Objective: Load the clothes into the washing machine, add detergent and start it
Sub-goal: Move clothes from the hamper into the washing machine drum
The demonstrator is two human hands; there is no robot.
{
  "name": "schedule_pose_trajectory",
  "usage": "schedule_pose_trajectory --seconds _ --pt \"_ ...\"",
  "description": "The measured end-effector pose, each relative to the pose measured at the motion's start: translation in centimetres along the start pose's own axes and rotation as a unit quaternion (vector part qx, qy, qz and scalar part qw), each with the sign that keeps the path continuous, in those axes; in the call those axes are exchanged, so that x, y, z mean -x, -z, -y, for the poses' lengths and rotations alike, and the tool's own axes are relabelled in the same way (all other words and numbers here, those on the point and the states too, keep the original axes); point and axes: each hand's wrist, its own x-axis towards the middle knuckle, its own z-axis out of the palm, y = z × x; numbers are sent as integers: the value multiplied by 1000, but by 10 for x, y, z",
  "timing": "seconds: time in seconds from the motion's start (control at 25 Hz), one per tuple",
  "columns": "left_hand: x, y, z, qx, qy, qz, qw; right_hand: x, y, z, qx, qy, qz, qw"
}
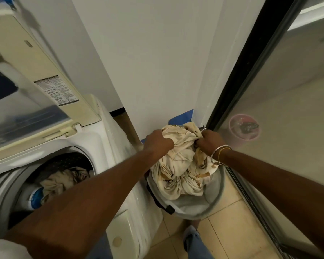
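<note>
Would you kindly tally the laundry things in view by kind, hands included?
Hands: 2 (left hand, right hand)
Cream cloths: 2 (basket cloth, gripped by both hands; drum cloth)
Washing machine: 1
Laundry basket: 1
Total: 6

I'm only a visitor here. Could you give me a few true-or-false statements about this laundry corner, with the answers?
1. The lid of the washing machine is shut. False: it stands raised, open.
2. Both the left hand and the right hand grip the cream cloth. True.
3. The drum is empty. False: clothes lie in it.
4. The laundry basket stands on the tiled floor, to the right of the machine. True.
5. The bangles are on the left wrist. False: they are on the right wrist.
</note>
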Motion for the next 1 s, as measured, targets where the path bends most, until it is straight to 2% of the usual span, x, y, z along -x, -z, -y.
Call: schedule_pose_trajectory --seconds 0.24,0.4,0.52,0.64,0.8,1.0 --pt "31 41 -3 36 -19 -25 999 30 15 23 -159 2 -116 980" --pt "64 63 1 153 -38 -79 984 53 32 55 -230 24 -172 958" --pt "93 85 -2 260 -44 -106 959 73 57 83 -316 23 -192 929" --pt "123 113 -5 323 -61 -120 937 93 79 114 -377 25 -213 901" --pt "165 157 7 425 -79 -148 889 127 98 172 -426 88 -235 869" --pt "218 214 45 499 -82 -222 834 170 94 266 -483 177 -196 835"
